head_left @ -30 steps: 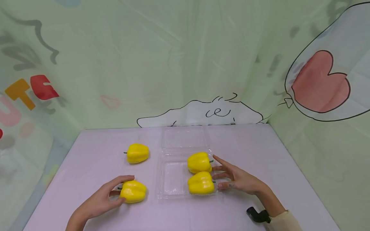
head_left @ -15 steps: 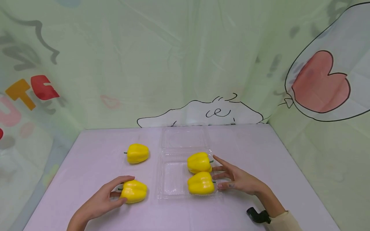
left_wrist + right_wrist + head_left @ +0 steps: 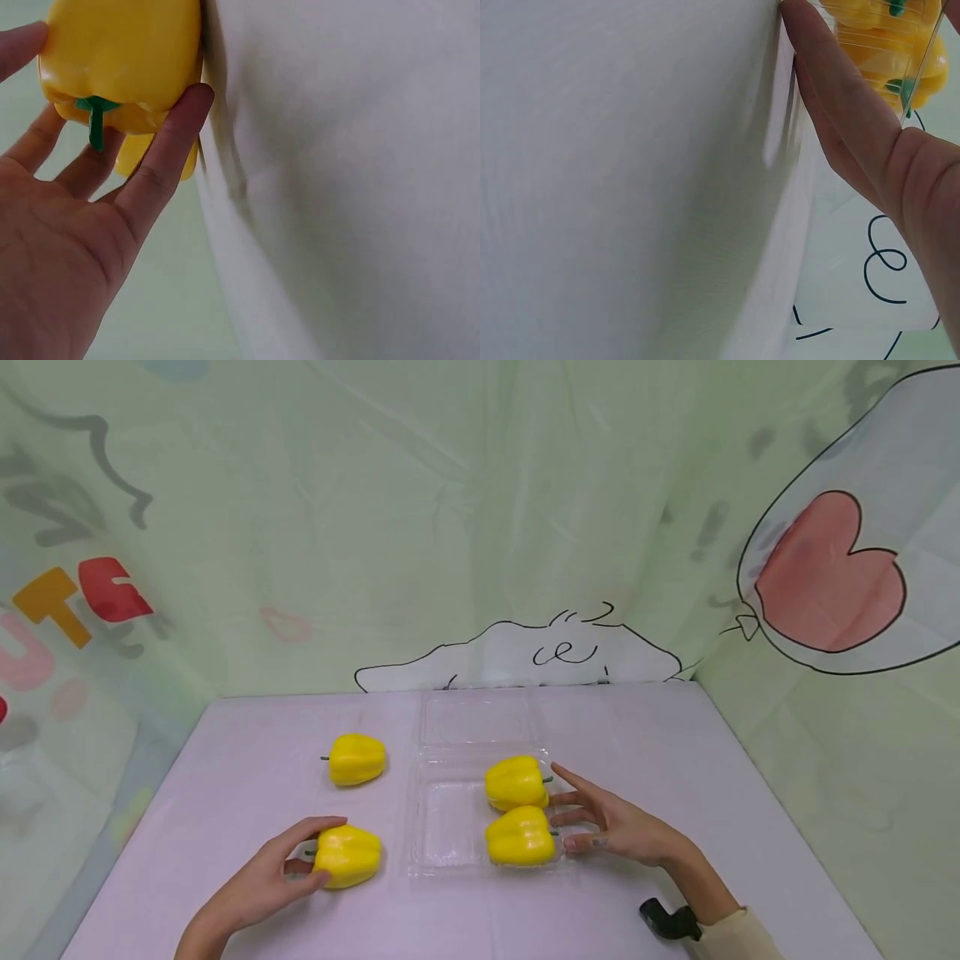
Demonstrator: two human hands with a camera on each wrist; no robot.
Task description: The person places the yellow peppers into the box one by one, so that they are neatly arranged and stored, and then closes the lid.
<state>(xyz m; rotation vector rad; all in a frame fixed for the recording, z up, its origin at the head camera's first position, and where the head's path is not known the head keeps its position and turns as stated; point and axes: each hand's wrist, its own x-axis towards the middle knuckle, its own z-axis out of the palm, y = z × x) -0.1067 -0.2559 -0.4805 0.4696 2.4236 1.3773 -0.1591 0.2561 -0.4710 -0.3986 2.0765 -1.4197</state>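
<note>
My left hand (image 3: 258, 881) holds a yellow bell pepper (image 3: 347, 857) on the table at the front left, fingers and thumb around its stem end. In the left wrist view its green stem (image 3: 96, 124) points toward the palm. Two more yellow peppers, a rear one (image 3: 516, 782) and a front one (image 3: 521, 837), lie side by side in the right half of a clear plastic clamshell box (image 3: 453, 827). Against that box's right side rests my right hand (image 3: 626, 827), fingers spread and fairly straight. The right wrist view shows peppers (image 3: 877, 56) through the clear wall.
Another yellow pepper (image 3: 357, 759) lies farther back on the left, stem to the left. The box's clear lid (image 3: 480, 722) is folded back toward the table's far edge. A printed curtain (image 3: 375, 527) stands behind and on both sides of the table (image 3: 465, 927).
</note>
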